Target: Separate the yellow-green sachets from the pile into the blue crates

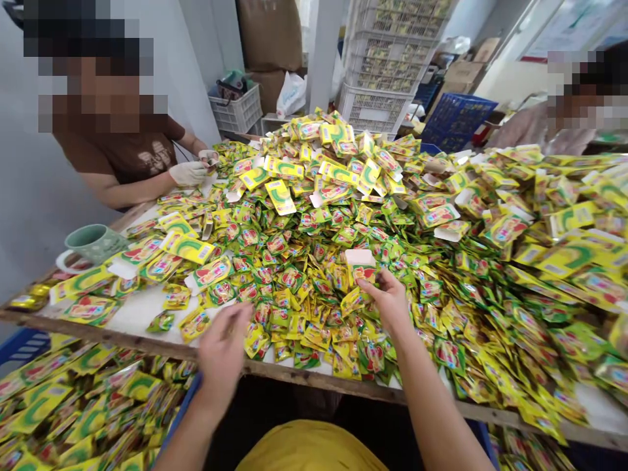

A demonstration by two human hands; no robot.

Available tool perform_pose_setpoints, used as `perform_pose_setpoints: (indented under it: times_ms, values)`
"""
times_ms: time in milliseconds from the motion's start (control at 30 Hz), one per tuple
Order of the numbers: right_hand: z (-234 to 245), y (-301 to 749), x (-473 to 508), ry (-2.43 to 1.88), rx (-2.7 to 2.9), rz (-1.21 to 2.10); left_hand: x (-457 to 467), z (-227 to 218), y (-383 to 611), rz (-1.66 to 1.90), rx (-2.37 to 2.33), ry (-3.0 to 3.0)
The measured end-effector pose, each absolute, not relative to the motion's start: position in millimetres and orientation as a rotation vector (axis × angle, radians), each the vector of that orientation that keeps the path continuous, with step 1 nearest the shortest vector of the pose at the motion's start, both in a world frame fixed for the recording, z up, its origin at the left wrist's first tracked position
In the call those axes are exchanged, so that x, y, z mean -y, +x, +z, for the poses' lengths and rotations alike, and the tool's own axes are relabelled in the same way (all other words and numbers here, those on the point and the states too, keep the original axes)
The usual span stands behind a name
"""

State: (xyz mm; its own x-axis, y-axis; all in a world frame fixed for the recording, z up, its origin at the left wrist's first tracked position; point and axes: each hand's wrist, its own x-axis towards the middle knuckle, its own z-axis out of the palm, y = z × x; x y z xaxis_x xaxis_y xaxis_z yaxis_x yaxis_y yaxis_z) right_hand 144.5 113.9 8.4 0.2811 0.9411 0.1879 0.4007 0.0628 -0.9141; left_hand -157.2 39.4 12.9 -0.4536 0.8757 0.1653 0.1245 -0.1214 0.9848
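Note:
My right hand [390, 304] pinches a small yellow carton [362, 267], its pale end flap standing up. A yellow sachet [354, 301] shows just below the thumb; whether it touches the hand is unclear. Over the front edge of the table, my left hand [223, 350] has bent fingers blurred by motion, and I cannot make out anything in them. Around both hands lie heaped green and yellow sachets [289, 278] with red fruit pictures. Beside the left hand, several printed cartons [210, 275] rest on the white tabletop [140, 311].
A large pile of open cartons [338, 157] rises at the back. A mug [95, 242] stands at the left edge. Below, a blue crate [184, 399] holds packed cartons. A gloved co-worker [132, 157] sits left, another person [530, 127] far right. Stacked white crates [375, 98] stand behind.

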Motion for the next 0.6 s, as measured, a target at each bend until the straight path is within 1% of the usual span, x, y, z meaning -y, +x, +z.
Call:
perform_pose_setpoints:
  times_ms: [33, 67, 133, 200, 233, 300, 367, 400, 500, 600]
  values:
    - [10.1, 142.6, -110.4, -1.476, 1.253, 0.708, -53.3, 18.3, -123.2, 1.456, -1.4, 1.147]
    - [11.3, 140.2, -108.0, -1.42, 1.238, 0.777, -65.9, 21.7, -91.4, 1.354, -1.25, 1.143]
    - [10.8, 137.3, -104.4, -1.302, 1.27, 0.944, -87.1, 24.5, -40.0, 1.294, -1.067, 1.176]
    - [5.4, 141.3, -100.1, -1.298, 1.352, 1.002, -103.1, 25.3, -11.3, 1.296, -0.981, 1.161]
    - [1.3, 146.6, -96.7, -1.365, 1.383, 0.951, -108.8, 25.8, -6.4, 1.323, -0.967, 1.128]
    - [-7.8, 161.8, -86.5, -1.557, 1.409, 0.71, -115.0, 27.7, -13.7, 1.429, -0.959, 1.01]
    - [-14.8, 176.2, -73.1, -1.69, 1.417, 0.441, -114.6, 29.3, -37.6, 1.568, -0.944, 0.844]
    - [-16.8, 180.3, -66.5, -1.713, 1.425, 0.364, -112.0, 29.4, -52.5, 1.633, -0.944, 0.746]
    - [-18.5, 175.9, -55.4, -1.662, 1.534, 0.372, -95.2, 25.4, -93.4, 1.693, -1.015, 0.551]
    - [-18.9, 160.9, -61.5, -1.58, 1.744, 0.337, -68.2, 14.3, -113.0, 1.515, -1.096, 0.604]
